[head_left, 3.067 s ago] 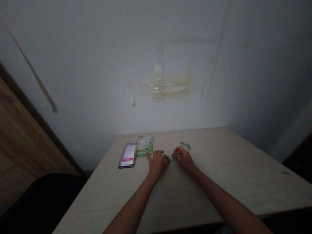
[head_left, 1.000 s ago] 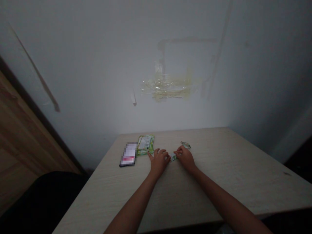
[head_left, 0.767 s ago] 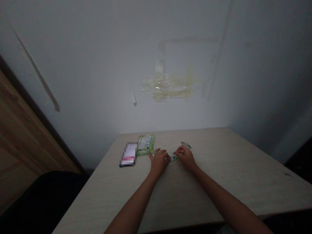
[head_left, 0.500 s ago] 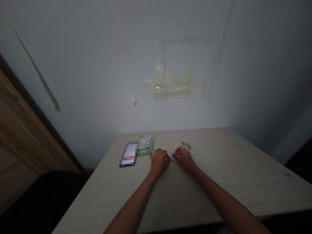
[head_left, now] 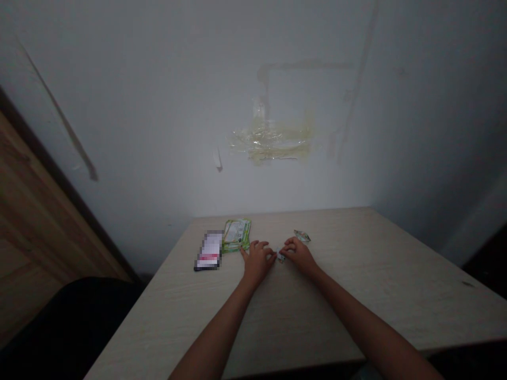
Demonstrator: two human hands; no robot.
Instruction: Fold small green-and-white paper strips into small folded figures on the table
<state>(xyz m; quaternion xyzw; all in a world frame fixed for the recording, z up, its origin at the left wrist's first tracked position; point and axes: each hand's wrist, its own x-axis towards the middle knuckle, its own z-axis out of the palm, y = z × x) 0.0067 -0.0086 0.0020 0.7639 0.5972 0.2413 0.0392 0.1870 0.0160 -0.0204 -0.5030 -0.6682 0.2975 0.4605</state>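
Between my hands, low over the table, is a small piece of whitish, patterned folded paper (head_left: 280, 256). My left hand (head_left: 258, 261) pinches its left side between thumb and fingertips. From the other side my right hand (head_left: 300, 257) grips it the same way, its fingers curled. The paper's exact shape is too small to make out. Just beyond my right hand lies a small folded paper piece (head_left: 302, 236) with green and coloured print. A stack of green-edged printed packets (head_left: 237, 232) rests behind my left hand.
A phone (head_left: 209, 250) with a blurred screen lies at the left of the pale wooden table (head_left: 317, 327). Behind the table stands a wall (head_left: 198, 105) with clear tape stuck on it. A dark object (head_left: 71, 316) is beside the table's left edge.
Both hands stay almost in place. The small paper between them has shifted slightly in the fingers, and the left fingers have moved a little.
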